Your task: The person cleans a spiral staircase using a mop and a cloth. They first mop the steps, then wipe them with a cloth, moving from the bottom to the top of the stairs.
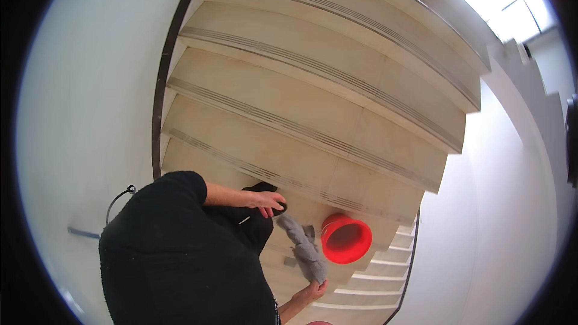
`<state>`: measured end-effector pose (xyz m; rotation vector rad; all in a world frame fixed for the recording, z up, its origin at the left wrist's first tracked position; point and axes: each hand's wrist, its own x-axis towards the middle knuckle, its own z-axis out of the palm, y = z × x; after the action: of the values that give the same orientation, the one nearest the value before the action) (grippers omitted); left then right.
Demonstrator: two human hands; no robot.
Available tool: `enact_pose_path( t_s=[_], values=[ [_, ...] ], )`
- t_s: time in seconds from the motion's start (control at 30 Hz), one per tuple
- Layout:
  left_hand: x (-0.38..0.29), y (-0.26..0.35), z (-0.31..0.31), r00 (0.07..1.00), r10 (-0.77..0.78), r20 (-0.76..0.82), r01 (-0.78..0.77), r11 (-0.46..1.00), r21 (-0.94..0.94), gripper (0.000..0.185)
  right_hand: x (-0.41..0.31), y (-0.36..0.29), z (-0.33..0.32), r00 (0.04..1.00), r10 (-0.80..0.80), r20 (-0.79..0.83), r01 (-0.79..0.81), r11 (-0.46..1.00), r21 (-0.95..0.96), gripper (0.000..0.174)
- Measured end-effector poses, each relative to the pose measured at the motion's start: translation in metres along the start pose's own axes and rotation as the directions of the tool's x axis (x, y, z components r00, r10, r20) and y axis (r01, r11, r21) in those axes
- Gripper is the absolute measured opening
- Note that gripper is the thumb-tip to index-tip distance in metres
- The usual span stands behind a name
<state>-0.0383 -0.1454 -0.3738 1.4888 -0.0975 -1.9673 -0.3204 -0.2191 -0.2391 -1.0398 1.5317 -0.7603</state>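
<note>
My left hand (268, 202) has its fingers curled around a dark rounded object (281, 209). The upper end of a long, lumpy grey fabric piece (305, 249), perhaps a fluffy mop or duster cover, meets that object; the join is blurred. At the fabric's lower end, my right hand (312, 290) pinches it with thumb and fingers. The fabric hangs above the pale stair surface, between my dark-trousered leg and a red bucket (325, 230). The bucket's mouth is turned towards the camera; its inside is shadowed, and its contents cannot be made out.
Pale stone stairs (280, 95) with grooved edge strips rise past the bucket. More steps (375, 297) run down at the lower right, beside a dark edge strip (412, 257). A white wall (90, 99) stands on the left. Part of a reddish object (319, 323) shows at the bottom edge.
</note>
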Motion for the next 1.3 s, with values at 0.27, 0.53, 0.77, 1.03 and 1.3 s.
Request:
enact_pose_path(
  t_s=[0.27, 0.53, 0.77, 1.03, 1.3],
  values=[
    [0.014, 0.058, 0.074, 0.991, 0.112, 0.077, -0.070, 0.905, -0.421, 0.073, 0.068, -0.037, 0.091, 0.827, -0.203, 0.524, 0.232, 0.973, 0.011, 0.021],
    [-0.004, 0.098, 0.031, 0.925, 0.307, -0.222, -0.337, 0.399, -0.853, 0.034, 0.082, -0.065, 0.140, 0.258, -0.208, 0.944, 0.531, 0.846, 0.042, 0.035],
    [-0.043, 0.102, -0.043, 0.829, 0.344, -0.441, -0.526, 0.211, -0.824, 0.031, 0.110, -0.092, 0.220, -0.027, 0.038, 0.999, 0.574, 0.819, -0.016, 0.044],
    [-0.077, 0.067, -0.214, 0.633, 0.197, -0.749, -0.756, 0.365, -0.543, 0.043, 0.128, -0.071, 0.305, 0.224, 0.394, 0.891, 0.420, 0.786, -0.453, 0.030],
    [-0.146, 0.019, -0.482, 0.082, 0.032, -0.996, -0.603, 0.797, -0.024, 0.055, 0.169, -0.011, 0.476, 0.356, 0.436, 0.827, 0.156, 0.845, -0.512, 0.020]
  ],
)
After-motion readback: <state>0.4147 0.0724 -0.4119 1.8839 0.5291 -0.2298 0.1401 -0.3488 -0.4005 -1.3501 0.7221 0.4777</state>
